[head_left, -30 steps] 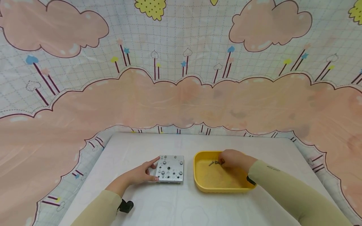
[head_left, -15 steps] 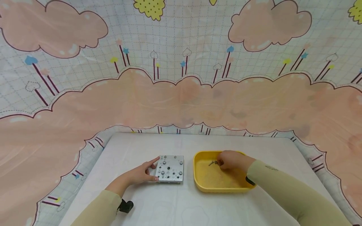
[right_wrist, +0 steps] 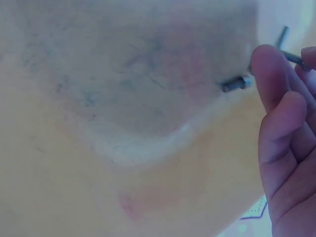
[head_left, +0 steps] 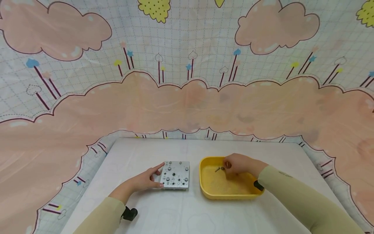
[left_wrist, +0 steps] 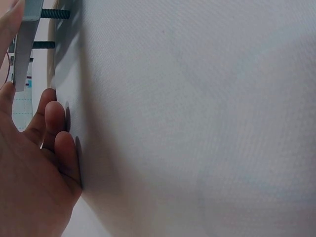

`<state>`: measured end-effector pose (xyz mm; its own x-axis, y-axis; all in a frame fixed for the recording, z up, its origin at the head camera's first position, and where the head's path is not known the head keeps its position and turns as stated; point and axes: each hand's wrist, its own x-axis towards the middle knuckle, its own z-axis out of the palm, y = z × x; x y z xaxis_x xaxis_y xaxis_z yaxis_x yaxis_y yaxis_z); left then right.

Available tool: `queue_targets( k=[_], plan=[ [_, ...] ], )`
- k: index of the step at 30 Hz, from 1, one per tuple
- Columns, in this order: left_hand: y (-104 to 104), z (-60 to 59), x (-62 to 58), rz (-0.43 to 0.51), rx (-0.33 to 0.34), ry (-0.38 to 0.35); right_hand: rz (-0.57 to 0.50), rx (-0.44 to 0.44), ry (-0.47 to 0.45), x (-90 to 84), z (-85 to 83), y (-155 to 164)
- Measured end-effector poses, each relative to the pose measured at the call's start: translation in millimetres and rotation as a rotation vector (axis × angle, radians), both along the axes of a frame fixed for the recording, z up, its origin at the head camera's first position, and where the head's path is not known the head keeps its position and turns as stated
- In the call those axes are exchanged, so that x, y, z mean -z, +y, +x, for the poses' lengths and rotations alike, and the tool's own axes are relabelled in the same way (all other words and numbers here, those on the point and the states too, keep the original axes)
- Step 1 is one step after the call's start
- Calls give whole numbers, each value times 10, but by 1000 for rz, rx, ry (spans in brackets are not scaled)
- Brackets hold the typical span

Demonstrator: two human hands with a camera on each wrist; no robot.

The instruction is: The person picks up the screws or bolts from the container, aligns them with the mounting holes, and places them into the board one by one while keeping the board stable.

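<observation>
Screws (head_left: 219, 169) lie inside the yellow tray (head_left: 204, 188) on the bench, where the right hand (head_left: 238, 164) pinches one, apparently mid-pickup, while the left hand (head_left: 144, 180), fingers straight, steadies the metal plate (head_left: 175, 175) left of the tray, so lifting it clear seems next.

Screws (head_left: 219, 169) by the right hand (head_left: 238, 164) too small to count.

A metal plate (head_left: 175, 175) is set on the desk (head_left: 187, 211), left of a tray (head_left: 210, 194). Small bolts (head_left: 219, 169) are contained in the tray. The left hand (head_left: 143, 179) is placed at the plate's left edge; the right hand (head_left: 238, 164) is held inside the tray.
</observation>
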<state>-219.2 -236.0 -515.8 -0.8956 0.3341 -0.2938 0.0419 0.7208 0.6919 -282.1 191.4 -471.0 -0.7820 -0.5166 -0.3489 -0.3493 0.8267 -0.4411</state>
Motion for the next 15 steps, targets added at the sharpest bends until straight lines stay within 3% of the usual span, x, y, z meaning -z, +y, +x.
queue_targets(
  k=[15],
  plan=[
    [21,11,-37,5,-15,-4,-318,19,-102,-280,-27,-237]
  ],
)
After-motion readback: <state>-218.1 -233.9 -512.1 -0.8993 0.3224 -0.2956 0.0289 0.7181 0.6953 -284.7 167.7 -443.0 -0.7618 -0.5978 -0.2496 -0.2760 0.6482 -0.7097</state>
